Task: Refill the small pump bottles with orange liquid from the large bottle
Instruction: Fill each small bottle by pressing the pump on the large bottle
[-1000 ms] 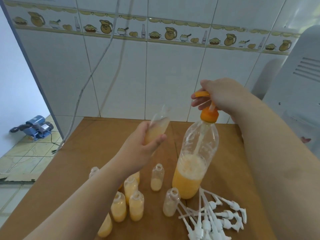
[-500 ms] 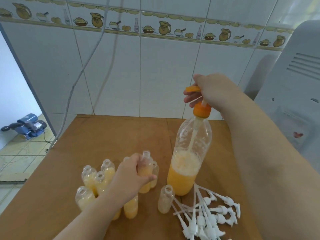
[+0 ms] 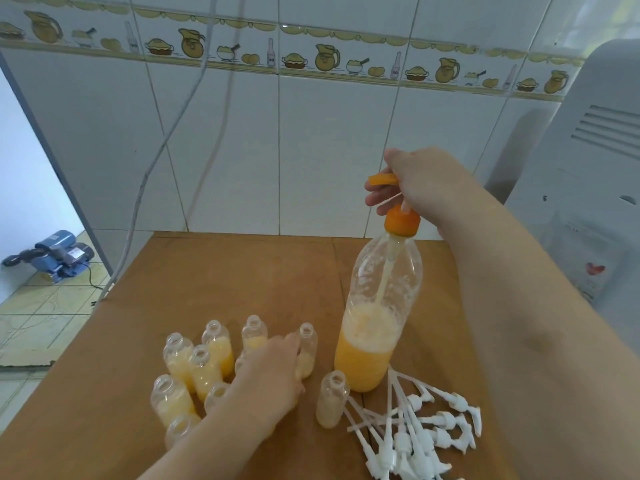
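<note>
Here the large bottle (image 3: 377, 313) stands upright on the wooden table (image 3: 214, 271), roughly a third full of orange liquid, foam above it, an orange pump (image 3: 398, 209) screwed on top. Left of the large bottle cluster the small bottles (image 3: 194, 365), uncapped, most partly filled; one nearly empty small bottle (image 3: 331, 398) stands just beside its base. White pump heads (image 3: 415, 434) lie piled at its right. The right hand (image 3: 415, 181) curls round the pump's top. The left hand (image 3: 270, 372) rests among the small bottles, fingertips touching one (image 3: 306, 348); whether they grip it I cannot tell.
</note>
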`<state>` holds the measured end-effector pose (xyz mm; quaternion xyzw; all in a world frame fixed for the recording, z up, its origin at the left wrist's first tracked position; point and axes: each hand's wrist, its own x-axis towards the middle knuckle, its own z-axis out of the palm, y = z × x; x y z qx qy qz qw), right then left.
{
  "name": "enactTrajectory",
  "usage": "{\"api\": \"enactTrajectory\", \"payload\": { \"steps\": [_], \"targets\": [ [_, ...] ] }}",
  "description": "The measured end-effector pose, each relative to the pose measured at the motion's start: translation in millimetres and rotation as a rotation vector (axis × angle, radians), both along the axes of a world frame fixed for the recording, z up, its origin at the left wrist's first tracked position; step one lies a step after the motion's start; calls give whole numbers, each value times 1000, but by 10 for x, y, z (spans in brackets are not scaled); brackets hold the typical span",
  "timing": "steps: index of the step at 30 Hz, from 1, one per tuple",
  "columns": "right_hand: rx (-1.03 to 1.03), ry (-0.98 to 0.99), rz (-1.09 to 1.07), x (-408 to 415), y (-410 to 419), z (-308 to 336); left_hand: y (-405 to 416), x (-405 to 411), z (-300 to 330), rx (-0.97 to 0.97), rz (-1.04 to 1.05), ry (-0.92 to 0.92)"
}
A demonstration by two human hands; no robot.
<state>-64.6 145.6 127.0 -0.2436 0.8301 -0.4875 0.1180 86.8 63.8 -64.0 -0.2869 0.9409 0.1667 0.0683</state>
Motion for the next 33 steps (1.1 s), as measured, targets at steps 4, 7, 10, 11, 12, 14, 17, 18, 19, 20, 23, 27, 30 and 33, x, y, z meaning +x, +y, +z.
{"api": "enactTrajectory", "payload": {
  "steps": [4, 7, 10, 11, 12, 14, 17, 18, 19, 20, 23, 27, 30, 33],
  "targets": [
    [-25, -36, -22, 5, 11, -10, 31, -22, 31, 2, -13, 10],
    [-21, -29, -33, 8, 0, -13, 50, -86, 99, -27, 36, 149],
    [-12, -26, -41, 11, -14, 1, 9, -253, 107, -93, 32, 75],
    [-19, -34, -41, 10, -20, 4, -18, -328, 95, -62, 28, 13],
    [-23, -42, -40, 13, -20, 10, -55, -413, 62, -31, 27, -51],
    [-27, -46, -39, 15, -17, 9, -120, -581, -9, -28, -8, -213],
    [-45, -64, -41, 7, -15, 8, -174, -766, -70, -6, -11, -328],
    [-48, -71, -44, 6, -19, 8, -179, -797, -89, 1, -4, -343],
    [-47, -73, -47, 4, -25, 9, -188, -823, -108, -14, -17, -359],
    [-46, -75, -48, 6, -29, 11, -188, -820, -107, -40, -37, -379],
    [-49, -74, -51, 4, -28, 14, -211, -819, -91, -90, -57, -374],
    [-34, -66, -52, 0, -27, 26, -217, -656, 174, -45, 61, -73],
    [-41, -75, -46, 9, -33, 36, -270, -327, 494, 98, 168, 224],
    [-48, -81, -40, 7, -34, 38, -359, 37, 759, 273, 227, 516]
  ]
}}
